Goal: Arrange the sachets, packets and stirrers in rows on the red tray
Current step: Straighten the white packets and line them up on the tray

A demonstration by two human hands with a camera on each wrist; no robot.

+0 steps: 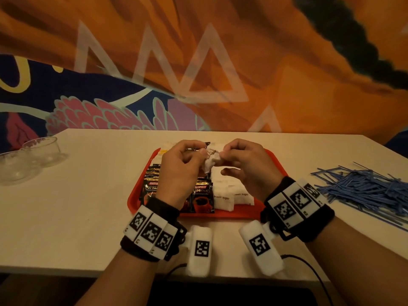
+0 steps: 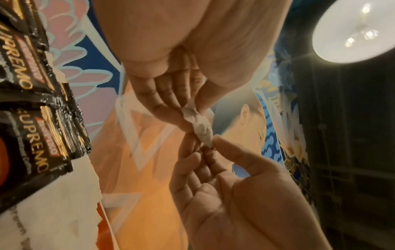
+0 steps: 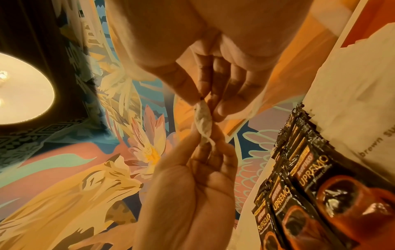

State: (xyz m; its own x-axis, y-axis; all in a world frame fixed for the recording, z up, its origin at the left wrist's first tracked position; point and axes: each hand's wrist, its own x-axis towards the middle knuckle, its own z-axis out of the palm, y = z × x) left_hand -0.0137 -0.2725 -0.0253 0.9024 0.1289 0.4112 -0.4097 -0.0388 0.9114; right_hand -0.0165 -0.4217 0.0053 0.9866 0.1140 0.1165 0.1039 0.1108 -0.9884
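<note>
Both hands are raised above the red tray (image 1: 249, 214), which sits on the pale bench (image 1: 88, 206). The left hand (image 1: 180, 171) and the right hand (image 1: 247, 166) each pinch one end of a single crumpled white sugar sachet (image 1: 208, 162) between thumb and fingertips; each grip is clamped on that sachet. The wrist views confirm this: the sachet (image 2: 199, 126) spans the gap between the two sets of fingertips, clear of the tray. The left hand also holds a dark item at its fingertips; what it is cannot be told.

On the tray, black coffee packets (image 1: 202, 196) lie in overlapping rows on the left side. White brown-sugar sachets (image 1: 223, 200) lie in rows just beside them on the right. More white sachets lie at the tray's far edge, partly hidden behind the hands.

A loose pile of blue stirrers (image 1: 362, 188) lies on the bench well to the right of the tray. Two clear plastic cups (image 1: 42, 151) stand at the bench's far left.
</note>
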